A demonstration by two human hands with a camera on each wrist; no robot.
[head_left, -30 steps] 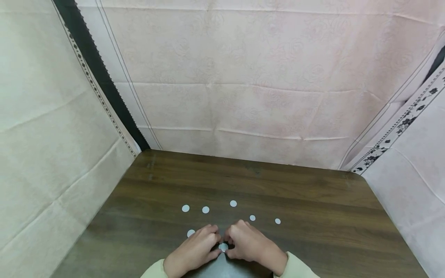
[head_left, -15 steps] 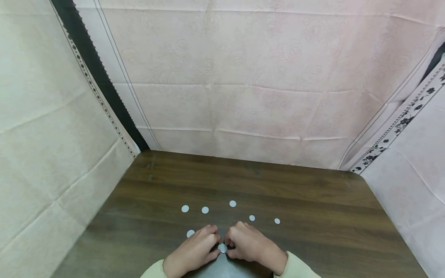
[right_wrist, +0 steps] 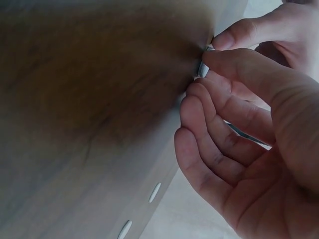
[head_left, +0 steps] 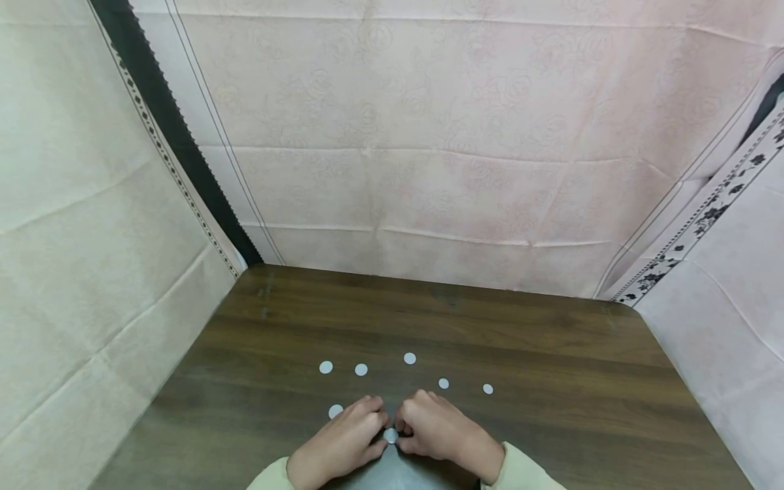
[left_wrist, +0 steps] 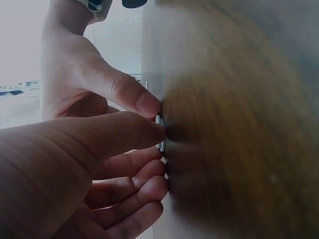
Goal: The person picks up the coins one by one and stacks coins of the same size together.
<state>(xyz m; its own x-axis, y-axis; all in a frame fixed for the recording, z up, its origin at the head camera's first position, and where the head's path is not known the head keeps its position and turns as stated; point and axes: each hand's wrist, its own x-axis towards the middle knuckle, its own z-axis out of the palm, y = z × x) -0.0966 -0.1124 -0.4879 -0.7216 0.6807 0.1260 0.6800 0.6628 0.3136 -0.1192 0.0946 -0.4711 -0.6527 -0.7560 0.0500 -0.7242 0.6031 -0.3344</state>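
A small pale silvery coin (head_left: 390, 435) lies near the front of the wooden table, between my two hands. The left wrist view shows it edge-on as two thin coins (left_wrist: 162, 147), one on the other, low against the tabletop. My left hand (head_left: 346, 437) holds the left edge with thumb and curled fingertips. From the right, my right hand (head_left: 442, 431) grips the opposite edge in the same way. In the right wrist view a shiny coin edge (right_wrist: 203, 69) shows between the fingertips. The thumbs hide part of the coins.
Farther back on the brown table (head_left: 539, 340) lie several loose coins, among them a middle one (head_left: 410, 358) and a small right one (head_left: 488, 389). Another coin (head_left: 335, 411) sits beside my left hand, partly covered. Pale cloth (head_left: 465, 204) hangs around the table.
The coin between the fingertips has shifted very slightly left and sits a little flatter than a second ago. Both hands stay almost where they were; the loose coins rest unmoved.
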